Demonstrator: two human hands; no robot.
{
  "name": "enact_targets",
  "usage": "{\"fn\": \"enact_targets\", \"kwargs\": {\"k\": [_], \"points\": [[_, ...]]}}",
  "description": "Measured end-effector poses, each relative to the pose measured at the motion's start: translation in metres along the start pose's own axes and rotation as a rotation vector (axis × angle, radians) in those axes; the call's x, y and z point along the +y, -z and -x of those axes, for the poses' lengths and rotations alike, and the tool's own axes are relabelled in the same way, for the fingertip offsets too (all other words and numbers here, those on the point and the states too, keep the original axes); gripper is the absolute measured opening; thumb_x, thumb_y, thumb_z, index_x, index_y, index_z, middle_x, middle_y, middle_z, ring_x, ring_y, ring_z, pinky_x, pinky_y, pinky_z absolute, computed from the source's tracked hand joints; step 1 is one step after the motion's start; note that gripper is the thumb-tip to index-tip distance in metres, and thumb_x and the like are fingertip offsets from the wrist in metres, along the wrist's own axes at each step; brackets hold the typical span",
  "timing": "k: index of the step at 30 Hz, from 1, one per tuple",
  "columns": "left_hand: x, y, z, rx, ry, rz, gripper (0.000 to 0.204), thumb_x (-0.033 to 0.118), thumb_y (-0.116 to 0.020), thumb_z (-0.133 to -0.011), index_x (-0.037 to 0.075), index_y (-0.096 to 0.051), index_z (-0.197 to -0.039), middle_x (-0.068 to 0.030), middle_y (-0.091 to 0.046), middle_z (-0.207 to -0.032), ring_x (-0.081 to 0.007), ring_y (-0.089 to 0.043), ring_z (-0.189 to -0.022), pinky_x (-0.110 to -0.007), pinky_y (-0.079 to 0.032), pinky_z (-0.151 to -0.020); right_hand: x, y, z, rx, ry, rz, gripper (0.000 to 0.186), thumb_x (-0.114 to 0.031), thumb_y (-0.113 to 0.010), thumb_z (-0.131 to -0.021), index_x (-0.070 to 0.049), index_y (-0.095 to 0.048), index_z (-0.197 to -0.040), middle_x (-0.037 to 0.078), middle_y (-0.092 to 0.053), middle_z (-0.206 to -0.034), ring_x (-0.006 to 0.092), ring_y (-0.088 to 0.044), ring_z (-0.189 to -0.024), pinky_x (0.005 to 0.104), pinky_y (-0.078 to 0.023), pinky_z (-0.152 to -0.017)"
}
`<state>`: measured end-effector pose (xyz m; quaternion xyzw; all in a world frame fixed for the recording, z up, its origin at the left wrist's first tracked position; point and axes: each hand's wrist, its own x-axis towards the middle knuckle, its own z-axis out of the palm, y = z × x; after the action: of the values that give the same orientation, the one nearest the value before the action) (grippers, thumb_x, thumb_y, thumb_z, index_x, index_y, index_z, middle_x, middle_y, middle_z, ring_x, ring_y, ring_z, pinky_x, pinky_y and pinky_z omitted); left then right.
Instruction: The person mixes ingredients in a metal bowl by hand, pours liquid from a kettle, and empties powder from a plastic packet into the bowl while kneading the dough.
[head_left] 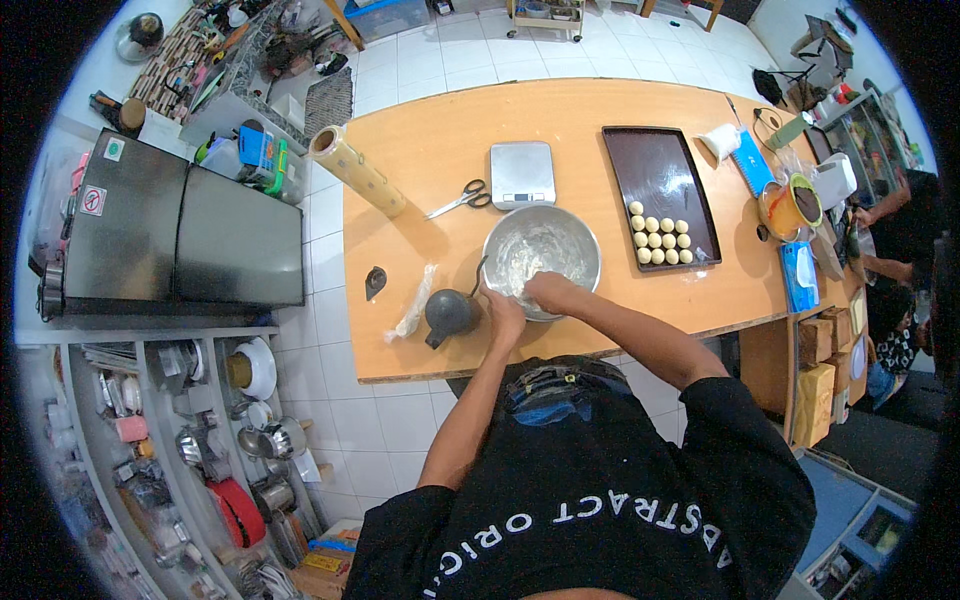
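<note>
A metal mixing bowl [590,240] stands near the table's front edge, with pale, floury dough [530,262] inside. My left hand [505,312] is closed at the bowl's near left rim and seems to grip it. Reaching in over the near side, my right hand [552,292] is closed down at the dough; its fingertips are hidden, so what it holds cannot be made out. Just left of my left hand is a dark grey round vessel [450,314] with a thin curved spout. Behind the bowl lies a kitchen scale [522,170].
Right of the bowl, a dark baking tray [650,165] bears several round dough balls [655,240]. Scissors [462,198], a tall film roll [360,172] and a crumpled plastic strip [412,305] are on the left. Containers [790,208] crowd the right end, near another person's arm [885,205].
</note>
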<state>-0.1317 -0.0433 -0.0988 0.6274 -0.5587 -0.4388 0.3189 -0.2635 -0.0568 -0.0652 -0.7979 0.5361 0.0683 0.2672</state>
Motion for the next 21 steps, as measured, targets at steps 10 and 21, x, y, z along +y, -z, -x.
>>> {"fn": "enact_targets", "kwargs": {"k": [10,21], "points": [[0.016,0.002,0.005,-0.051,0.071,-0.115,0.057,-0.002,-0.04,-0.076,-0.005,-0.01,-0.124,-0.0348,-0.048,-0.105,-0.0448,-0.047,-0.101,-0.046,-0.036,-0.086,0.027,-0.018,0.003,0.251,-0.133,0.016,0.012,-0.003,-0.051,-0.069,0.001,-0.061,-0.075,0.022,-0.06,-0.078,0.0355,-0.059,-0.077,0.0424,-0.048,-0.07],[0.015,0.002,0.004,-0.036,0.106,-0.15,0.055,0.0,-0.04,-0.076,-0.006,-0.011,-0.122,-0.0364,-0.05,-0.099,-0.0462,-0.049,-0.095,-0.048,-0.038,-0.082,0.052,-0.008,-0.009,0.276,-0.23,-0.273,0.027,-0.002,-0.058,-0.063,-0.005,-0.064,-0.089,0.02,-0.06,-0.082,0.0364,-0.058,-0.079,0.0423,-0.046,-0.071]]}}
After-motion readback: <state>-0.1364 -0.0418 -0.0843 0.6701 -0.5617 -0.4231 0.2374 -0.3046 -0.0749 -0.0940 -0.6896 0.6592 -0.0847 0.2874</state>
